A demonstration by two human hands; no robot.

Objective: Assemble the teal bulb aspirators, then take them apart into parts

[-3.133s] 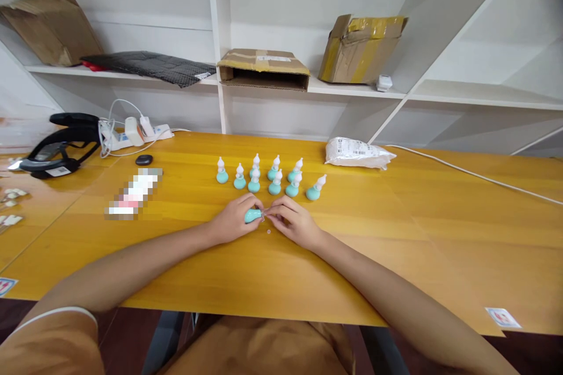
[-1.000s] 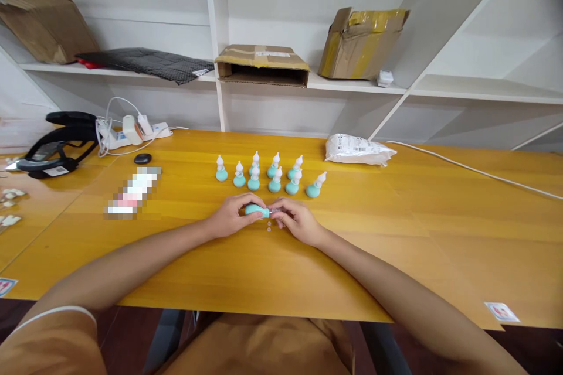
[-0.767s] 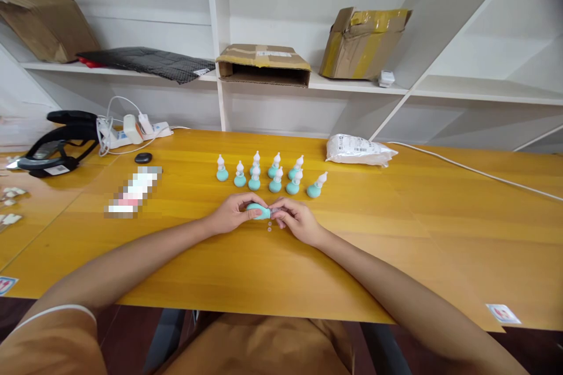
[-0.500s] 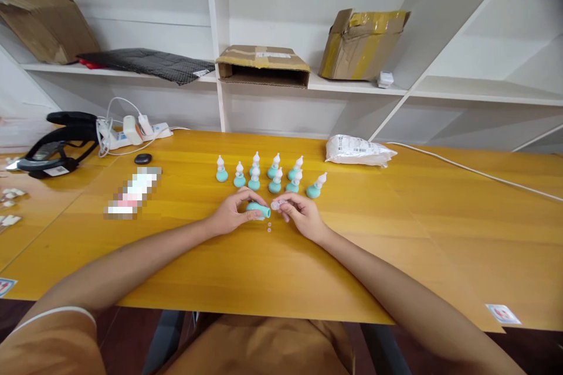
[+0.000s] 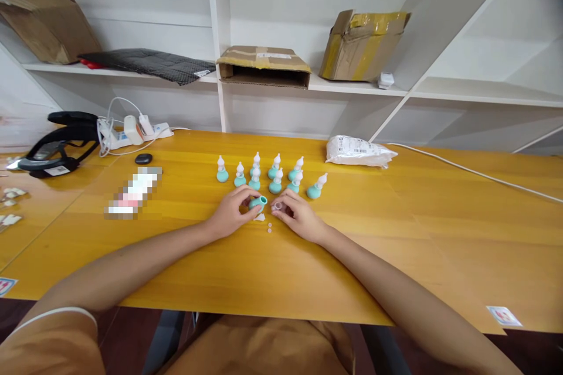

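Note:
My left hand (image 5: 231, 211) is closed round a teal bulb (image 5: 257, 204), its round open mouth tilted up and to the right. Across a small gap, my right hand (image 5: 299, 215) pinches a small clear plastic piece (image 5: 277, 206) with a ring-like opening. Between and below the hands, a small white piece (image 5: 259, 217) and two tiny pale discs (image 5: 270, 227) lie on the table. Just beyond my hands stand several teal bulbs with white pointed tops (image 5: 275, 180), all upright or slightly leaning.
A clear plastic packet (image 5: 358, 151) lies at the back of the table (image 5: 440, 234). To the left are a black earbud case (image 5: 143, 159), a blurred-out flat object (image 5: 134, 192), a power strip (image 5: 160, 130) and a black headset (image 5: 61, 146). Cardboard boxes (image 5: 264, 58) sit on the shelf.
My left hand has tipped the teal bulb so its mouth points more upward, and the white piece below shows more. The clear piece in my right hand has turned its opening toward me.

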